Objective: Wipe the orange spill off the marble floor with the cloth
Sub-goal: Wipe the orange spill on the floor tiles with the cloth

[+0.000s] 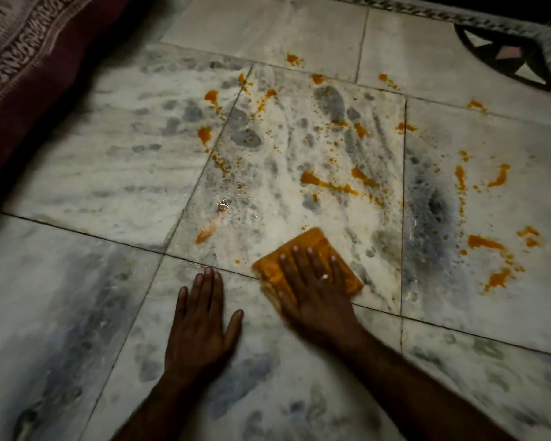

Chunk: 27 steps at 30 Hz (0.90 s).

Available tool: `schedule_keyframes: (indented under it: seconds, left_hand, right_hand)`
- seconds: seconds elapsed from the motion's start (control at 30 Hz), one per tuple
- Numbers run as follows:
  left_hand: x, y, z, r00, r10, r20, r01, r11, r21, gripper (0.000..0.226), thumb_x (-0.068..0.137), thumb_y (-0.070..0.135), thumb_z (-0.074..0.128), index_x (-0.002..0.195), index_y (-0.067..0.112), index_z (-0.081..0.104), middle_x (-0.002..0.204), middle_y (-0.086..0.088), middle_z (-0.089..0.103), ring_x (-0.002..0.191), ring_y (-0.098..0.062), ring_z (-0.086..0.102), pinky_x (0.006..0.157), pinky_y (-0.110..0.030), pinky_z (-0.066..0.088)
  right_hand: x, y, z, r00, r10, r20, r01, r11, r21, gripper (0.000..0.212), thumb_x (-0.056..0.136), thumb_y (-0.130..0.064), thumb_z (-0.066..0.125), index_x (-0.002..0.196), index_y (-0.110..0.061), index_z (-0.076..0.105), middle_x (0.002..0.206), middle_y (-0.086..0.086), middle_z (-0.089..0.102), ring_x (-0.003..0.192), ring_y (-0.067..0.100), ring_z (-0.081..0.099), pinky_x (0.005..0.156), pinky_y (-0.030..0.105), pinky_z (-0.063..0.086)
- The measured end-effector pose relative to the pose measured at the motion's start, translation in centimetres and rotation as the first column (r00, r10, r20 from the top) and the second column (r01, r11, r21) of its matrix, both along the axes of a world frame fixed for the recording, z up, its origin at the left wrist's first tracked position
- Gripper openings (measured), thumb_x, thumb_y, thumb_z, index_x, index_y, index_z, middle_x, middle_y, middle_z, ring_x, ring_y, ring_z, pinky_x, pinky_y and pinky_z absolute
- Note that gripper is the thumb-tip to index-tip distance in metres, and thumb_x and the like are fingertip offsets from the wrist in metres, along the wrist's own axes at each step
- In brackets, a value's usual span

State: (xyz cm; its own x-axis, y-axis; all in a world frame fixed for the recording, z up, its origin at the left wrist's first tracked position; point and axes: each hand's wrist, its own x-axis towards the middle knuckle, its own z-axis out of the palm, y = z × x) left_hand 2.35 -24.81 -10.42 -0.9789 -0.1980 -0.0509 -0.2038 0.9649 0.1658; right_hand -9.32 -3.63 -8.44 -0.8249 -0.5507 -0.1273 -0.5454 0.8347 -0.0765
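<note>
Head view: a marble floor [109, 148] is seen from above, with both hands at near centre.
Cloth: an orange folded cloth [315, 241] is laid flat on the floor across a tile joint; its edges are blurred.
Right hand: the right hand [312, 291] is pressed palm-down on the cloth. The fingers [309, 253] are held straight and slightly apart; nothing is gripped. A ring [324, 276] is worn on one finger.
Cloth vs fingers: most of the cloth is covered by palm and fingers. Its far corner is exposed just beyond the fingertips, its left edge beside the thumb, its right corner beside the little finger.
Left hand: the left hand [201, 323] is laid flat on bare marble just left of the cloth, apart from it. Fingers are straight and close together, with the thumb spread rightward.
Spill: the orange spill [328, 184] is scattered in streaks and spots far and right of the cloth. A few small spots are noted just left of its far edge.
Surroundings: maroon patterned fabric [23, 74] is seen far left.
</note>
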Motion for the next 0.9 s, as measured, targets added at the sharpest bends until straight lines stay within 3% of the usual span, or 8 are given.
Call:
schedule_keyframes:
  seconds: [0.1, 0.27, 0.37, 0.43, 0.5, 0.6, 0.73, 0.9]
  left_hand:
    - [-0.2, -0.2, 0.1, 0.999, -0.038, -0.01, 0.038, 0.999, -0.006, 0.077, 0.099, 0.055, 0.025, 0.157, 0.006, 0.021, 0.167, -0.011, 0.015, 0.155, -0.023, 0.011, 0.125, -0.046, 0.009]
    - [-0.4, -0.2, 0.1, 0.998, -0.044, -0.046, 0.044, 0.999, 0.009, 0.077, 0.097, 0.051, 0.034, 0.157, 0.005, 0.021, 0.167, -0.012, 0.015, 0.155, -0.024, 0.012, 0.125, -0.047, 0.012]
    - [-0.2, -0.2, -0.1, 0.995, -0.05, -0.084, 0.051, 0.999, 0.012, 0.076, 0.097, 0.05, 0.038, 0.156, 0.004, 0.024, 0.166, -0.014, 0.019, 0.154, -0.025, 0.016, 0.124, -0.049, 0.017]
    - [-0.2, -0.3, -0.1, 0.993, -0.063, -0.104, 0.064, 0.998, -0.001, 0.074, 0.098, 0.048, 0.038, 0.155, 0.002, 0.027, 0.164, -0.016, 0.022, 0.153, -0.027, 0.02, 0.123, -0.051, 0.021]
    - [-0.2, -0.3, -0.2, 0.992, -0.067, -0.104, 0.066, 0.998, -0.014, 0.072, 0.098, 0.046, 0.036, 0.154, 0.001, 0.028, 0.164, -0.017, 0.023, 0.152, -0.029, 0.022, 0.122, -0.052, 0.023]
    - [-0.1, -0.3, 0.1, 0.996, -0.045, -0.076, 0.047, 0.999, 0.026, 0.074, 0.098, 0.046, 0.036, 0.155, 0.002, 0.025, 0.165, -0.016, 0.02, 0.153, -0.028, 0.018, 0.124, -0.05, 0.018]
    - [-0.2, -0.3, 0.4, 0.997, -0.037, -0.062, 0.041, 0.998, 0.055, 0.075, 0.097, 0.047, 0.035, 0.157, 0.003, 0.021, 0.166, -0.016, 0.017, 0.154, -0.028, 0.016, 0.124, -0.05, 0.017]
    - [-0.6, 0.1, 1.1, 1.0, -0.001, 0.019, -0.002, 0.993, 0.122, 0.073, 0.099, 0.046, 0.035, 0.156, 0.003, 0.023, 0.166, -0.017, 0.016, 0.154, -0.029, 0.016, 0.122, -0.051, 0.022]
  right_hand:
    - [-2.4, 2.4, -0.2, 0.988, -0.157, -0.01, 0.157, 0.986, 0.046, 0.068, 0.101, -0.057, 0.016, 0.16, -0.025, 0.006, 0.169, 0.004, 0.004, 0.155, 0.028, 0.006, 0.121, 0.059, 0.007]
    - [4.0, 3.1, -0.2, 0.931, -0.364, -0.01, 0.364, 0.931, -0.009, 0.069, 0.1, -0.05, 0.025, 0.16, -0.015, 0.016, 0.167, 0.013, 0.014, 0.152, 0.037, 0.017, 0.118, 0.064, 0.017]
    - [8.2, 0.1, 0.3, 0.99, -0.138, 0.017, 0.138, 0.989, -0.05, 0.066, 0.101, -0.048, 0.034, 0.157, -0.015, 0.027, 0.164, 0.014, 0.024, 0.15, 0.037, 0.024, 0.116, 0.064, 0.022]
    - [6.7, -2.0, 0.4, 0.999, 0.046, 0.021, -0.044, 0.997, -0.067, 0.063, 0.102, -0.052, 0.03, 0.156, -0.02, 0.03, 0.164, 0.01, 0.027, 0.15, 0.034, 0.026, 0.118, 0.061, 0.022]
    - [3.4, -3.3, 0.4, 0.993, 0.118, 0.026, -0.117, 0.993, -0.028, 0.063, 0.101, -0.054, 0.03, 0.157, -0.025, 0.029, 0.165, 0.006, 0.026, 0.151, 0.03, 0.025, 0.119, 0.059, 0.019]
    - [-0.2, -3.3, 1.2, 0.989, 0.056, 0.137, -0.063, 0.997, 0.051, 0.065, 0.101, -0.059, 0.023, 0.159, -0.03, 0.015, 0.168, 0.001, 0.014, 0.155, 0.025, 0.011, 0.122, 0.055, 0.007]
    - [-1.2, -3.3, 3.1, 0.964, 0.055, 0.26, -0.089, 0.989, 0.121, 0.068, 0.101, -0.062, 0.015, 0.158, -0.035, -0.011, 0.167, -0.004, -0.017, 0.153, 0.021, -0.018, 0.121, 0.05, -0.012]
    - [-3.3, -4.3, 6.1, 0.866, 0.032, 0.499, -0.205, 0.933, 0.296, 0.075, 0.102, -0.061, 0.025, 0.155, -0.035, -0.02, 0.162, -0.003, -0.03, 0.151, 0.025, -0.024, 0.121, 0.052, -0.007]
